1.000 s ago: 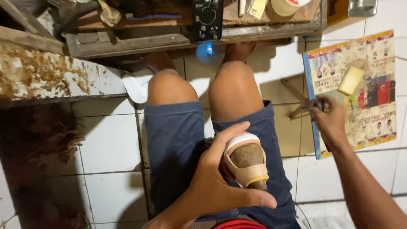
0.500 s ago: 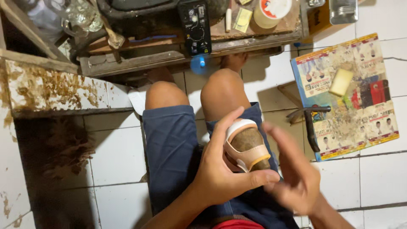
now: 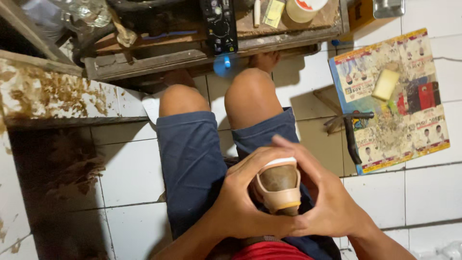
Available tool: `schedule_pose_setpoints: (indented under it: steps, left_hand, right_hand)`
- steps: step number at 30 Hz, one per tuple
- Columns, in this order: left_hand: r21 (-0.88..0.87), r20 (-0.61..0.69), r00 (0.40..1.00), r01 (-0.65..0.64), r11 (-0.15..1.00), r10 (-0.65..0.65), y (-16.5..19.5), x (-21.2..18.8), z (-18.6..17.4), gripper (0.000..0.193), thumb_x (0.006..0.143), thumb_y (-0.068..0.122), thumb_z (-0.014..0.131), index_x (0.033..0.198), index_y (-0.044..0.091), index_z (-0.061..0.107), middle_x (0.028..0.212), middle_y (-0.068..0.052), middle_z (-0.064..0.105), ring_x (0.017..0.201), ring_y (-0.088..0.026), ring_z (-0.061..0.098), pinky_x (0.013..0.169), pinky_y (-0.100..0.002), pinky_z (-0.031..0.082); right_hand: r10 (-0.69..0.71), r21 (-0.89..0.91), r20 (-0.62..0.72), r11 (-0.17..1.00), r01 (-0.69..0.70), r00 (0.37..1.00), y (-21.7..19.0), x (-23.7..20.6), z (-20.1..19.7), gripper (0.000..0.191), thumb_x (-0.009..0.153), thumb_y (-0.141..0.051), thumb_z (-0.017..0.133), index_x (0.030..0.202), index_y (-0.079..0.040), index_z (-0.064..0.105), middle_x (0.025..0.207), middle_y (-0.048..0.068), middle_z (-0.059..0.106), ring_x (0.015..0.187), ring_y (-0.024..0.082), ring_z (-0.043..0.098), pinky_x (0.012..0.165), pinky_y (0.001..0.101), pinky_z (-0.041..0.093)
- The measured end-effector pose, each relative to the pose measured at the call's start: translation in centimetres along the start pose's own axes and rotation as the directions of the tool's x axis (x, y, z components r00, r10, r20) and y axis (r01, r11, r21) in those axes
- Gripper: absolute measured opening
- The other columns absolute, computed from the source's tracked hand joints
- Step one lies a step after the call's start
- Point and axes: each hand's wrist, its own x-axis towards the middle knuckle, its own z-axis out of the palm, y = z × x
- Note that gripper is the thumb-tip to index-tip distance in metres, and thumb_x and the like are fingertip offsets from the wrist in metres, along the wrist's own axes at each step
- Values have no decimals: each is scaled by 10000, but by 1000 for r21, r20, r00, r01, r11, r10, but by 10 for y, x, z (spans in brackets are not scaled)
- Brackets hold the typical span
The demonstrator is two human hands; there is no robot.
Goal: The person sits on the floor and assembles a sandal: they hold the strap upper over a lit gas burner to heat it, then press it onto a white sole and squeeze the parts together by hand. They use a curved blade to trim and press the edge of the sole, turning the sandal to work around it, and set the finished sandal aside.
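Left hand (image 3: pixel 240 202): fingers (image 3: pixel 255 161) curled round the near side of a tan shoe (image 3: pixel 277 185), thumb lying along the lower edge near the toe. Right hand (image 3: pixel 327 202): fingers (image 3: pixel 296 151) wrapped over the far side and top of the same shoe, thumb meeting the left thumb below it. Shoe clamped between both sets of fingers, held above the lap over dark blue shorts (image 3: pixel 192 159). Visible between the fingers: brown insole, pale rim, white band at the upper end. Sole, toe tip and heel hidden behind palms and fingers; shoe type hard to make out beyond that.

Beyond the right fingers, on the white tiled floor (image 3: pixel 130 173): a printed poster (image 3: pixel 409 120) laid flat, carrying a pale yellow block (image 3: pixel 386 84) and a scatter of small debris. Dark-handled hammer (image 3: pixel 351 132) lying at the poster's near edge, head partly lost in shadow.

Beyond both sets of fingers, past the knees: a low wooden bench (image 3: pixel 202 53), cut off at the frame top. On it, a black device with a dial (image 3: pixel 220 24) and a roll of tape (image 3: pixel 303 8), only partly in frame. Items at the upper left corner too cluttered to identify. Forearms cut off at the lower frame edge.
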Motion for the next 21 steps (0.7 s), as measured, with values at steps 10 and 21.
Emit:
schedule_pose_setpoints:
  steps: [10,21]
  left_hand:
    - [-269,-79,984,136,954,-163,-2,-19,15,745,660,216,955,1304,45,623,1107,-78,665,971,-151,662,811,-287,510]
    - [-405,-152,985,7,914,-75,41,11,-8,735,860,368,824,1413,87,429,1286,-83,631,1221,-168,612,1120,-310,459]
  right_hand:
    - [-105,-170,-43,981,96,994,11,-12,9,1007,552,-297,935,1397,117,575,1391,214,628,1256,277,669,1079,360,506]
    - [-404,-489,99,777,398,910,-14,-6,-1,850,705,-238,904,1420,-73,474,1543,218,402,1498,400,402,1222,482,357]
